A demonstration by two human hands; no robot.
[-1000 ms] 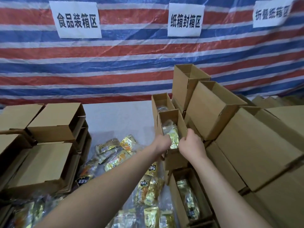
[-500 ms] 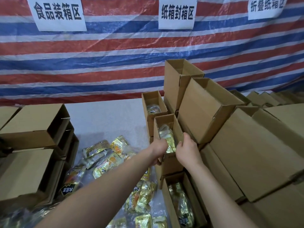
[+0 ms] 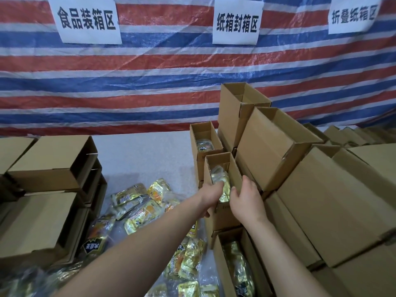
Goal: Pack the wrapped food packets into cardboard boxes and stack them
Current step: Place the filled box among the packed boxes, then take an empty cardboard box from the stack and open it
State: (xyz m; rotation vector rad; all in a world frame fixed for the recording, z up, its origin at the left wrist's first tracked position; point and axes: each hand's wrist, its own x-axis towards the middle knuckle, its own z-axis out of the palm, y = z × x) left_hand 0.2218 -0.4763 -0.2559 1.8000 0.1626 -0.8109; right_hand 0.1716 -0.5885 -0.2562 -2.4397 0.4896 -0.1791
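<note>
Cardboard meets both my hands: the left hand (image 3: pixel 211 195) and right hand (image 3: pixel 246 199) grip the open packed box (image 3: pixel 222 217) (foil packet (image 3: pixel 221 183) inside), stacked on another box (image 3: pixel 233 262) beside loose packets (image 3: pixel 137 207) on the bench (image 3: pixel 147 155).

Held box (image 3: pixel 222 185) — lowered onto the stack from its raised position; left hand (image 3: pixel 211 195) and right hand (image 3: pixel 246 200) remain gripping its sides.
</note>
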